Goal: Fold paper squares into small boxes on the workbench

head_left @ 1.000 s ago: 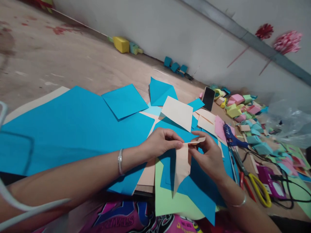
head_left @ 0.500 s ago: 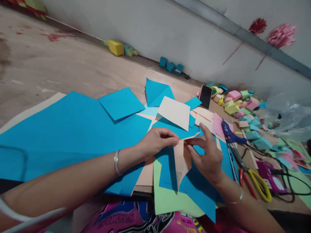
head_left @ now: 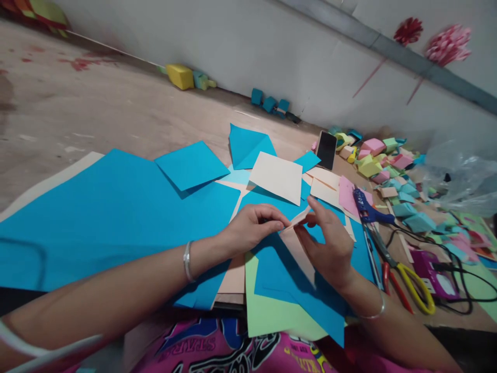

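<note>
- While the left hand [head_left: 256,228] is pinching one end of a folded peach paper piece [head_left: 298,251], the right hand [head_left: 330,243] is gripping its other side between thumb and fingers; the piece is hanging above overlapping bright blue paper sheets [head_left: 116,223].
- For a clean crease, the left fingertips should be anchoring the fold while the right fingers are aligning edges; uneven pressure would probably be skewing it.
- Counting outward, one light green paper sheet [head_left: 267,318] is lying nearest the lap.
- One pair of yellow-handled metal scissors [head_left: 382,250] and one blue glue gun [head_left: 367,206] are lying rightward.
- One four-sided cream paper piece [head_left: 276,177] is resting beyond the hands.
- One dark-screened phone [head_left: 326,150] is standing tilted farther out.
- Three small blue blocks [head_left: 269,104] and one larger yellow block [head_left: 179,76] are sitting near the wall.
- Two flowers, one red [head_left: 408,31], one pink [head_left: 448,45], are showing against the wall.
</note>
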A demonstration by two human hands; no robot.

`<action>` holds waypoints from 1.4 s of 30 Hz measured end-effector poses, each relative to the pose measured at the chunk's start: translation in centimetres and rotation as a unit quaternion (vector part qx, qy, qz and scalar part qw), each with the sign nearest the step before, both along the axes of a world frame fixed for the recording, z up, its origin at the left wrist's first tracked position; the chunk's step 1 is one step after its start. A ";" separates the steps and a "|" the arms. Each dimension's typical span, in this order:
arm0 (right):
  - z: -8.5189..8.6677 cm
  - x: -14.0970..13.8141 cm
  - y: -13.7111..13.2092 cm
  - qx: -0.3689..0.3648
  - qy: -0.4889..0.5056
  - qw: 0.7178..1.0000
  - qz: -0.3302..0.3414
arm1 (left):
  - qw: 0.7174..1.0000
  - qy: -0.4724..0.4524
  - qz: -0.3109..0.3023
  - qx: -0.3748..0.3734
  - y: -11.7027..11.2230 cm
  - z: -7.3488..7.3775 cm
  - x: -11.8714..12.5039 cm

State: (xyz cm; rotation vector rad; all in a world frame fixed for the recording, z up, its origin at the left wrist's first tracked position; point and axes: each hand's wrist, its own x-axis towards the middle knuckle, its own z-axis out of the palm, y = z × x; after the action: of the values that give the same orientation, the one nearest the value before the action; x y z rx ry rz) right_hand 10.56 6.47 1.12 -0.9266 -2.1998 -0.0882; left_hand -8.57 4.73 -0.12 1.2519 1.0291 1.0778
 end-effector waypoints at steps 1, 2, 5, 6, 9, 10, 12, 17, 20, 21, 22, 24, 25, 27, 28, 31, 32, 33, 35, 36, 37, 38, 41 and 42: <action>0.0 0.0 -0.1 -0.013 0.008 1.000 -0.011 | 1.000 0.010 -0.002 0.015 -0.1 0.1 0.0; 0.0 0.0 -0.1 -0.031 0.017 0.999 -0.019 | 1.000 0.014 -0.003 0.025 -0.2 0.3 0.1; 0.0 -0.1 0.0 -0.075 0.046 0.996 -0.028 | 0.999 -0.002 -0.015 0.029 -0.4 0.7 0.2; 0.1 -0.1 0.1 -0.077 0.059 0.995 -0.024 | 0.999 -0.012 -0.022 0.027 -0.5 0.8 0.2; 0.2 -0.1 0.3 -0.094 0.095 0.991 0.006 | 0.998 -0.042 -0.040 0.015 -0.6 0.7 0.4; 0.2 -0.1 0.3 -0.108 0.103 0.989 0.017 | 0.998 -0.052 -0.041 0.005 -0.6 0.6 0.4; 0.2 0.0 0.2 -0.143 0.102 0.984 0.032 | 0.997 -0.059 -0.032 -0.022 -0.5 0.3 0.4; 0.1 0.4 0.1 -0.144 0.026 0.989 0.016 | 0.999 -0.001 -0.020 -0.044 0.1 -0.7 0.0; -0.1 0.6 0.2 -0.131 -0.013 0.991 0.013 | 0.997 0.073 -0.025 0.005 0.3 -0.9 -0.3; -0.1 0.5 0.2 -0.128 -0.020 0.991 0.015 | 0.995 0.096 -0.021 0.023 0.4 -0.8 -0.3; -0.2 0.5 0.2 -0.125 -0.023 0.992 0.017 | 0.992 0.116 -0.018 0.039 0.4 -0.6 -0.3; -0.2 0.4 0.2 -0.126 -0.021 0.992 0.021 | 0.988 0.142 -0.017 0.065 0.2 -0.1 -0.3; -0.3 0.4 0.2 -0.132 -0.016 0.991 0.023 | 0.985 0.151 -0.024 0.076 0.1 0.1 -0.3; -0.3 0.4 0.2 -0.148 -0.001 0.989 0.026 | 0.982 0.165 -0.029 0.092 -0.2 0.6 -0.2; -0.4 0.3 0.1 -0.158 0.003 0.987 0.026 | 0.980 0.173 -0.028 0.096 -0.4 0.7 -0.1; -0.3 0.2 0.0 -0.182 -0.001 0.983 0.031 | 0.974 0.204 -0.010 0.101 -0.8 0.8 0.2; -0.2 0.1 0.0 -0.192 -0.001 0.981 0.037 | 0.971 0.215 -0.002 0.105 -0.9 0.7 0.3; -0.2 0.0 0.0 -0.204 0.000 0.978 0.044 | 0.968 0.226 0.006 0.109 -0.9 0.7 0.4; 0.0 -0.2 0.0 -0.226 0.008 0.972 0.058 | 0.961 0.249 0.019 0.119 -1.0 0.6 0.8; 0.1 -0.2 0.0 -0.234 0.011 0.970 0.061 | 0.957 0.260 0.024 0.123 -1.0 0.6 0.9; 0.2 -0.3 0.0 -0.240 0.013 0.969 0.061 | 0.954 0.270 0.028 0.128 -1.0 0.5 1.1; 0.3 -0.3 0.1 -0.246 0.014 0.967 0.060 | 0.951 0.277 0.030 0.134 -1.0 0.5 1.2; 0.5 -0.2 0.4 -0.262 0.021 0.963 0.057 | 0.947 0.280 0.022 0.156 -1.0 0.5 1.4; 0.6 -0.2 0.5 -0.270 0.023 0.961 0.057 | 0.947 0.277 0.016 0.160 -0.9 0.6 1.4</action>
State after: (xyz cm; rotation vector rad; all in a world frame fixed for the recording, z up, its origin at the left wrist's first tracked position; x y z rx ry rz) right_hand 10.36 6.96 1.76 -1.0684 -2.2660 0.6107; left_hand -7.18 3.79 0.46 1.8773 1.3281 0.9596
